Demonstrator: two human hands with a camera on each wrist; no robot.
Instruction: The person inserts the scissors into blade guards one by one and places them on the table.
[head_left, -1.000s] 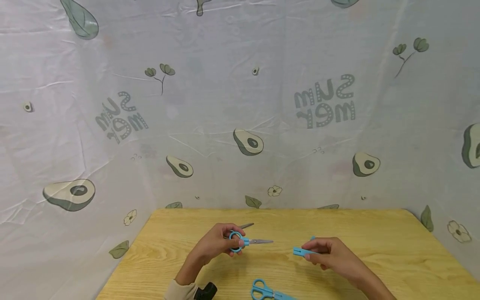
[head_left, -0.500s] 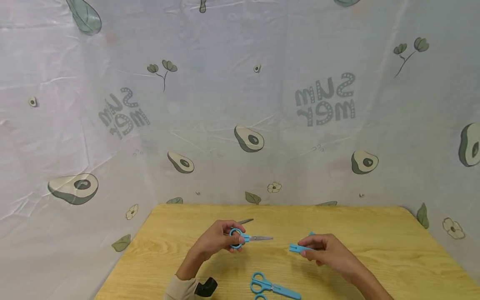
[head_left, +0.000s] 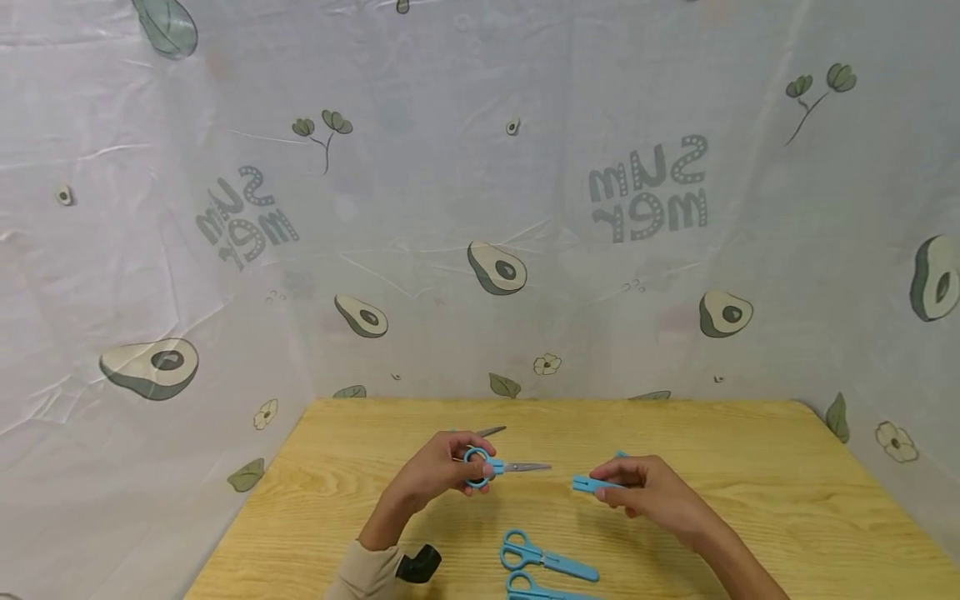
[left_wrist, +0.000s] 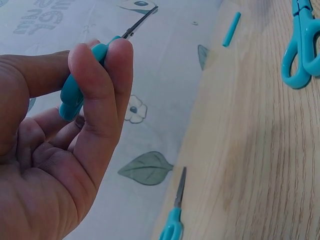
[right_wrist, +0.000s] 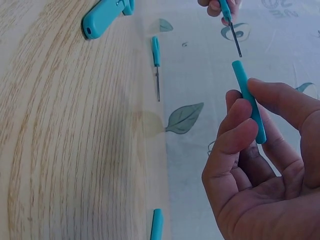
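My left hand grips a pair of blue-handled scissors by the finger loops, blades pointing right. Pinched between thumb and fingers of my right hand is a blue blade cover. A short gap separates the blade tip from the cover's near end, and in the right wrist view the scissors' tip stands nearly in line with the cover. Both hands are raised over the wooden table.
Two covered scissors lie near the front, one pair just behind the other. Beyond my left hand lies an uncovered pair. Another blue cover lies on the table behind my right hand. A patterned curtain hangs behind the table.
The head view has tipped downward, bringing more of the covered scissors at the front into view. My right hand has moved slightly left with the cover, narrowing the gap to the blades.
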